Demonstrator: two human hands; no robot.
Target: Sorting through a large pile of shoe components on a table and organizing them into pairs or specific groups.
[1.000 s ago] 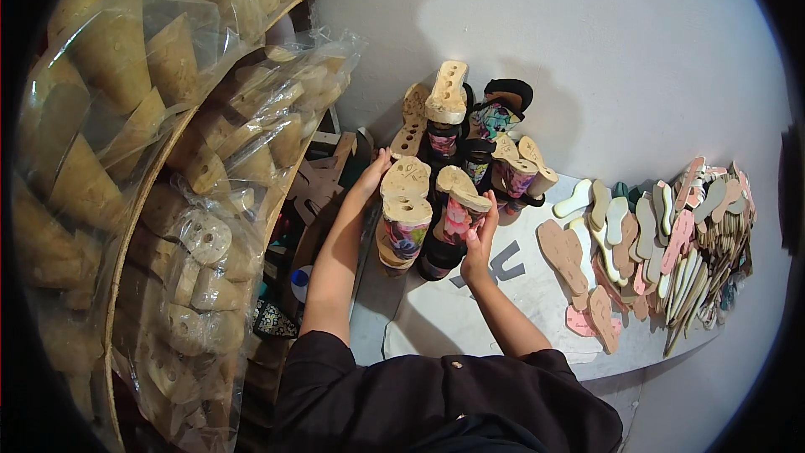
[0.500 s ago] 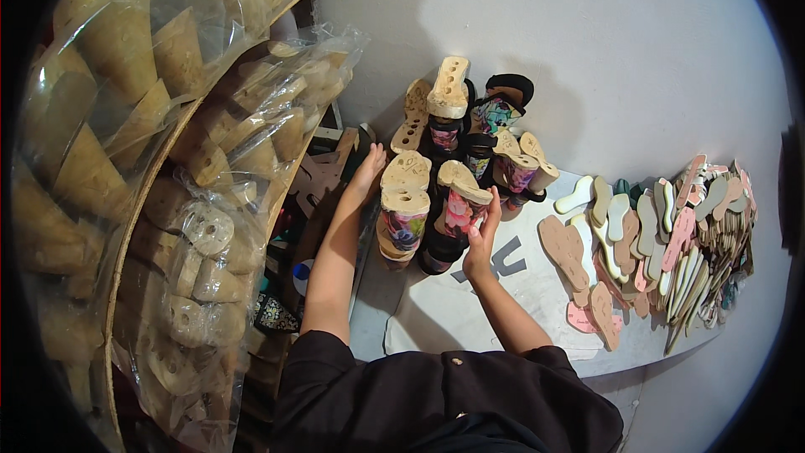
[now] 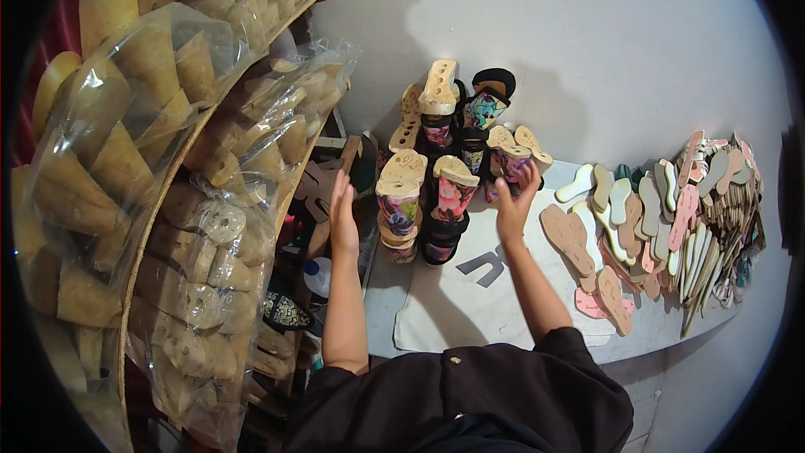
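Note:
Several cream shoe lasts [image 3: 401, 172] fitted with floral, black-trimmed shoe uppers [image 3: 453, 201] stand clustered and stacked on the table [image 3: 470, 319], close to the wall. My left hand [image 3: 342, 211] is raised to the left of the cluster, fingers straight and together, touching nothing that I can see. On the other side, my right hand [image 3: 515, 205] is open with its fingers spread. It is nearest to the floral-covered lasts [image 3: 508, 147] at the right of the cluster; whether its fingertips touch them I cannot tell.
Piled insoles [image 3: 646, 218] in beige, grey, white and pink cover the table's right side. At left, curved-looking shelves [image 3: 142, 264] hold many lasts in clear plastic bags [image 3: 201, 285]. A pale cloth [image 3: 436, 310] with a dark cut-out piece [image 3: 480, 268] lies before the cluster.
My right hand has let go of the front right last and moved right and up. My left hand has drawn back to the left and nearer me, away from the cluster.

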